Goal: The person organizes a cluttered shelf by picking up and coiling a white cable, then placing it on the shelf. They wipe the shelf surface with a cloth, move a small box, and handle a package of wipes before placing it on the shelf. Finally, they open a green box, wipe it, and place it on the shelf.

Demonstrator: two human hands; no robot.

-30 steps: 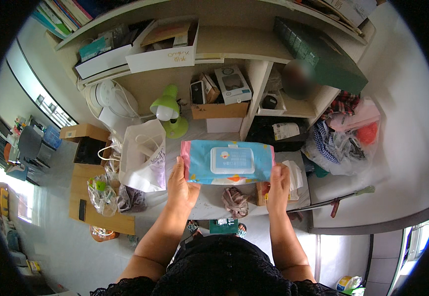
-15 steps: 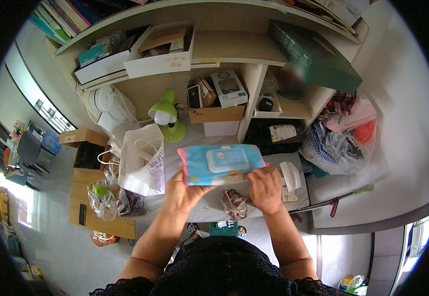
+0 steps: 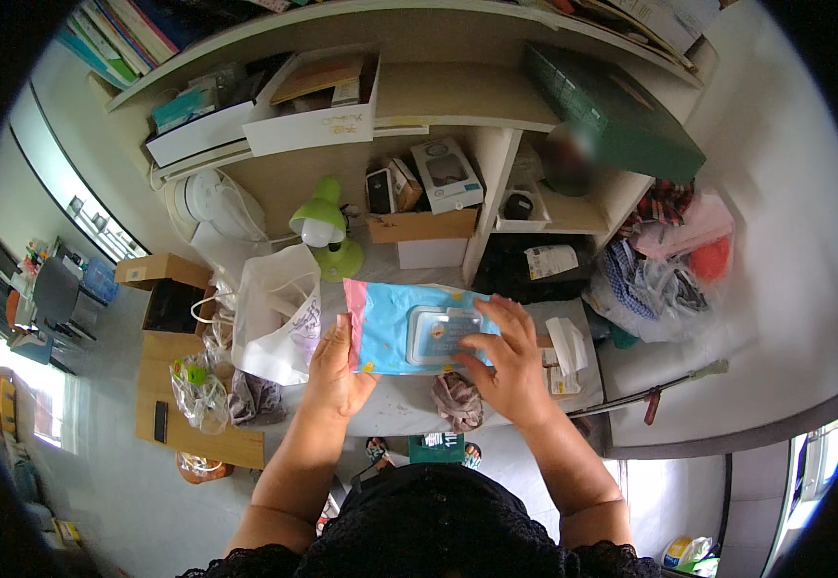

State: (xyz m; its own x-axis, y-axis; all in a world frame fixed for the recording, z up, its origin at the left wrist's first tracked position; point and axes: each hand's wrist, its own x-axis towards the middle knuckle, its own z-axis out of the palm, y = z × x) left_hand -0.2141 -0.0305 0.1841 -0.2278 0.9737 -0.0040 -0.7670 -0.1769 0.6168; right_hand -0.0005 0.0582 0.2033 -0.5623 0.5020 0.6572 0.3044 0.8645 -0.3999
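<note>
A light blue pack of wet wipes (image 3: pixel 385 323) with a pink end and a clear plastic lid (image 3: pixel 435 336) is held up over the desk, its lid side facing me. My left hand (image 3: pixel 335 371) grips the pack's left end, thumb in front and the other fingers hidden behind. Across the right part of the pack lies my right hand (image 3: pixel 513 371), fingers spread, with fingertips at the lid's right side. The lid looks closed. Below the pack, a crumpled brownish cloth (image 3: pixel 458 403) rests on the desk's front part.
Left of the pack stands a white paper bag (image 3: pixel 270 323), with a green desk lamp (image 3: pixel 321 226) behind it. A cardboard box (image 3: pixel 419 227) of small boxes sits under the shelf. White tissues (image 3: pixel 567 347) lie at right, near bulging plastic bags (image 3: pixel 669 275).
The pack has tilted so its lid faces me more squarely. My right hand has moved from gripping the pack's right edge onto its lid, fingers now spread.
</note>
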